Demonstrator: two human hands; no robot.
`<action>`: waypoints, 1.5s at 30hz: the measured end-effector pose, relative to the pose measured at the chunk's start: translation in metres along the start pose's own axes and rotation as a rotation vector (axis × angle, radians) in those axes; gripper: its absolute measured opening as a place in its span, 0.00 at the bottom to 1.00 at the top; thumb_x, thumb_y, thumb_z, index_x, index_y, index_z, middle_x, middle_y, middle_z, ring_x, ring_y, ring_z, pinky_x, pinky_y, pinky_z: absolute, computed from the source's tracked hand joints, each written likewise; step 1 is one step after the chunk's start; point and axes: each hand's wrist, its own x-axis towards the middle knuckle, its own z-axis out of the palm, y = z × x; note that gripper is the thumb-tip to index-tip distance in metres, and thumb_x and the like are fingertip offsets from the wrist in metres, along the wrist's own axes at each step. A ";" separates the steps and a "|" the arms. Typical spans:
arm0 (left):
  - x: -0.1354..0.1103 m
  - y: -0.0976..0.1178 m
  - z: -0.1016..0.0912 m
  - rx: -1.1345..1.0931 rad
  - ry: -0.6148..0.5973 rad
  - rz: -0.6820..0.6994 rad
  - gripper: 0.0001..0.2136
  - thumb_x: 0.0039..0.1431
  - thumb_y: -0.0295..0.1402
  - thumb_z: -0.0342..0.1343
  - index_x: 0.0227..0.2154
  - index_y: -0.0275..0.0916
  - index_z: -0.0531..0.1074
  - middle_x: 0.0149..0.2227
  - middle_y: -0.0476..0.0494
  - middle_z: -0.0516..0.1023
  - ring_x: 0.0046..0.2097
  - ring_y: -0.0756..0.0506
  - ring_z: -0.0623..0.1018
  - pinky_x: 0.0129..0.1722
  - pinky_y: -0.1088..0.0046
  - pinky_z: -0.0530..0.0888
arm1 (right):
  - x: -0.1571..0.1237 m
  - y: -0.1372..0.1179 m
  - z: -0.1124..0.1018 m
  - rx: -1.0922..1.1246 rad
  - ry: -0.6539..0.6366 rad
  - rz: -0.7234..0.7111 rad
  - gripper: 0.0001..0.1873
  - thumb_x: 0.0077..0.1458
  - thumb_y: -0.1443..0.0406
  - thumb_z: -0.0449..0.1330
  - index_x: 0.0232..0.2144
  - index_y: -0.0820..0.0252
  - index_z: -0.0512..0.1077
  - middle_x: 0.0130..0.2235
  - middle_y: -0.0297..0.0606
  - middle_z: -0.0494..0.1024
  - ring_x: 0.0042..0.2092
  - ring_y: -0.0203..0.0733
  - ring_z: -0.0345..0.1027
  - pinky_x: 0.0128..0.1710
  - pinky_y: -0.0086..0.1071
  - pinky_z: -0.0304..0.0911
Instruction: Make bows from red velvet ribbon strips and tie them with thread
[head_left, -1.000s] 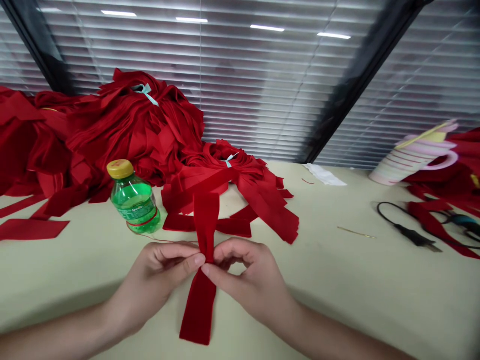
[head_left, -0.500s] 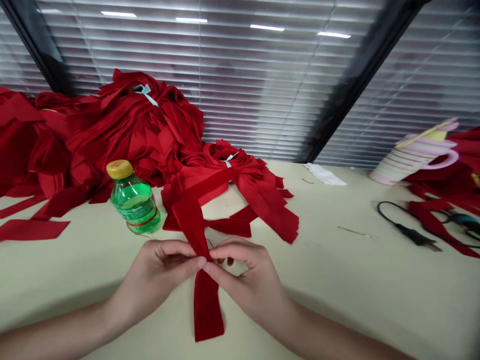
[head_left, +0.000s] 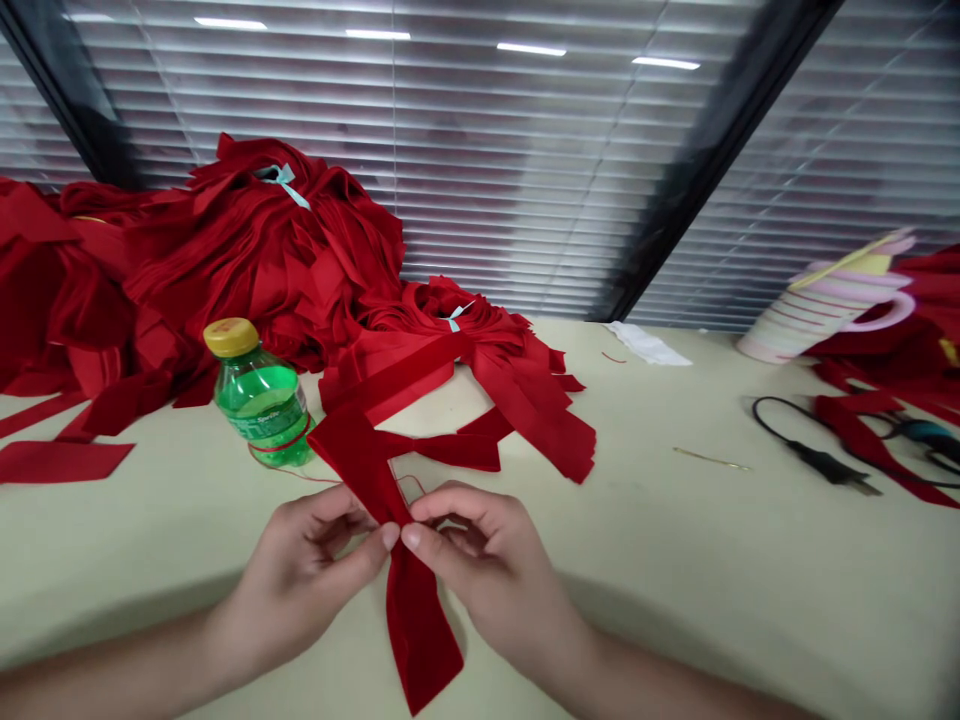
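Observation:
My left hand [head_left: 304, 570] and my right hand [head_left: 502, 565] pinch a red velvet ribbon strip [head_left: 422, 640] between thumbs and fingertips. The strip is gathered narrow at the pinch; one end slants up to the left and the other hangs down toward me. A thin red thread [head_left: 304, 474] runs from a green Sprite bottle [head_left: 262, 405] to behind my left fingers, and a small loop of it shows above my right fingertips. Red thread is also wound round the bottle's lower part. Behind the strip lies another red ribbon piece [head_left: 457, 452], pinched narrow at one point.
Large bundles of red ribbon [head_left: 300, 250] tied with pale blue bands fill the back left. At right are a striped mug [head_left: 817, 310], a black cable plug [head_left: 832, 468], a thin gold-coloured stick [head_left: 712, 459] and white tissue [head_left: 649, 344]. Window blinds [head_left: 487, 150] stand behind.
The strip has tilted: its upper end has swung left and its lower end right, toward me. My left fingertips have shifted slightly left, and more thread shows by the bottle and hands.

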 end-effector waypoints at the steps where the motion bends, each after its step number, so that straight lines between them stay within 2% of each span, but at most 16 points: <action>1: 0.001 0.000 -0.001 0.005 -0.005 -0.001 0.08 0.54 0.37 0.58 0.24 0.39 0.70 0.26 0.49 0.73 0.30 0.48 0.72 0.32 0.75 0.72 | 0.001 -0.001 -0.001 0.016 -0.004 0.033 0.07 0.44 0.62 0.63 0.26 0.59 0.74 0.27 0.36 0.76 0.29 0.38 0.68 0.29 0.32 0.64; 3: 0.003 0.001 -0.003 0.003 -0.026 0.001 0.08 0.54 0.37 0.58 0.24 0.39 0.70 0.26 0.49 0.73 0.31 0.48 0.72 0.32 0.75 0.72 | 0.003 -0.002 -0.003 0.007 -0.005 0.025 0.07 0.42 0.62 0.64 0.26 0.59 0.75 0.27 0.35 0.76 0.29 0.38 0.68 0.30 0.32 0.64; 5: 0.005 0.001 -0.004 0.001 -0.033 -0.003 0.09 0.54 0.37 0.58 0.24 0.39 0.69 0.26 0.49 0.73 0.32 0.47 0.73 0.33 0.75 0.71 | 0.004 -0.004 -0.004 -0.040 0.005 -0.062 0.05 0.42 0.64 0.64 0.25 0.59 0.75 0.26 0.35 0.76 0.29 0.38 0.68 0.30 0.32 0.64; 8: 0.007 0.001 -0.002 0.044 0.003 0.001 0.09 0.55 0.37 0.57 0.24 0.38 0.70 0.25 0.49 0.72 0.30 0.49 0.71 0.31 0.77 0.70 | 0.006 -0.004 -0.005 -0.071 0.026 -0.195 0.02 0.41 0.67 0.64 0.24 0.59 0.74 0.26 0.34 0.76 0.28 0.37 0.67 0.29 0.31 0.64; 10: 0.007 0.000 -0.002 0.067 0.024 0.025 0.08 0.55 0.37 0.57 0.25 0.38 0.72 0.25 0.49 0.72 0.29 0.50 0.70 0.30 0.77 0.69 | 0.007 -0.004 -0.005 -0.061 0.019 -0.211 0.01 0.42 0.67 0.63 0.23 0.59 0.74 0.25 0.33 0.76 0.27 0.36 0.67 0.28 0.30 0.63; 17: 0.006 -0.005 -0.002 0.008 0.010 -0.012 0.04 0.52 0.35 0.61 0.29 0.40 0.74 0.30 0.49 0.76 0.35 0.48 0.75 0.37 0.77 0.72 | 0.013 -0.001 -0.009 -0.009 -0.059 -0.108 0.03 0.43 0.66 0.63 0.22 0.59 0.74 0.23 0.31 0.73 0.25 0.32 0.63 0.24 0.27 0.59; 22: 0.007 0.001 0.000 0.000 0.011 -0.014 0.03 0.52 0.32 0.59 0.27 0.39 0.75 0.29 0.48 0.77 0.32 0.48 0.75 0.34 0.76 0.72 | 0.012 0.000 -0.009 0.009 -0.047 -0.066 0.06 0.43 0.64 0.65 0.19 0.60 0.74 0.19 0.29 0.69 0.22 0.31 0.58 0.21 0.27 0.54; 24: 0.006 0.003 0.000 0.055 -0.005 0.006 0.02 0.52 0.29 0.57 0.26 0.39 0.73 0.27 0.50 0.75 0.32 0.49 0.73 0.33 0.77 0.71 | 0.011 -0.002 -0.007 -0.001 -0.049 -0.066 0.05 0.41 0.65 0.65 0.19 0.60 0.74 0.19 0.29 0.70 0.22 0.31 0.60 0.22 0.26 0.55; 28: 0.003 0.003 0.001 0.106 -0.105 -0.026 0.04 0.52 0.26 0.52 0.25 0.39 0.70 0.26 0.52 0.71 0.30 0.51 0.70 0.30 0.79 0.68 | 0.010 -0.004 -0.004 0.077 -0.136 -0.005 0.03 0.40 0.68 0.65 0.21 0.61 0.74 0.24 0.31 0.74 0.25 0.32 0.65 0.26 0.27 0.60; 32: 0.005 0.009 0.002 -0.033 -0.259 -0.033 0.06 0.57 0.26 0.49 0.29 0.40 0.70 0.30 0.51 0.73 0.34 0.49 0.72 0.39 0.76 0.69 | 0.013 -0.003 -0.008 0.180 -0.206 0.159 0.05 0.42 0.66 0.67 0.22 0.62 0.75 0.21 0.29 0.72 0.21 0.29 0.63 0.23 0.25 0.59; 35: 0.009 0.012 0.000 -0.124 -0.256 -0.054 0.05 0.56 0.27 0.51 0.27 0.39 0.70 0.29 0.49 0.74 0.34 0.48 0.73 0.40 0.73 0.70 | 0.017 -0.001 -0.012 0.258 -0.217 0.230 0.11 0.37 0.62 0.70 0.22 0.63 0.74 0.20 0.31 0.73 0.23 0.31 0.67 0.22 0.24 0.62; 40: 0.013 0.005 -0.004 -0.098 -0.076 -0.046 0.04 0.54 0.29 0.56 0.25 0.37 0.69 0.27 0.50 0.73 0.31 0.50 0.71 0.34 0.77 0.70 | 0.017 0.002 -0.011 0.258 -0.200 0.154 0.13 0.31 0.68 0.72 0.24 0.60 0.74 0.23 0.28 0.74 0.25 0.30 0.67 0.27 0.25 0.65; 42: 0.012 0.002 -0.004 -0.140 -0.089 -0.034 0.04 0.54 0.28 0.57 0.25 0.37 0.70 0.28 0.50 0.73 0.32 0.51 0.71 0.34 0.78 0.69 | 0.014 0.002 -0.009 0.209 -0.154 0.088 0.10 0.33 0.70 0.70 0.23 0.60 0.74 0.24 0.27 0.74 0.26 0.30 0.67 0.28 0.25 0.64; 45: 0.010 0.002 -0.004 -0.268 -0.170 -0.030 0.01 0.54 0.27 0.59 0.29 0.38 0.73 0.29 0.51 0.74 0.34 0.51 0.73 0.37 0.78 0.71 | 0.009 0.000 -0.006 0.090 -0.104 0.025 0.06 0.37 0.70 0.65 0.21 0.60 0.71 0.23 0.27 0.72 0.25 0.30 0.65 0.26 0.25 0.63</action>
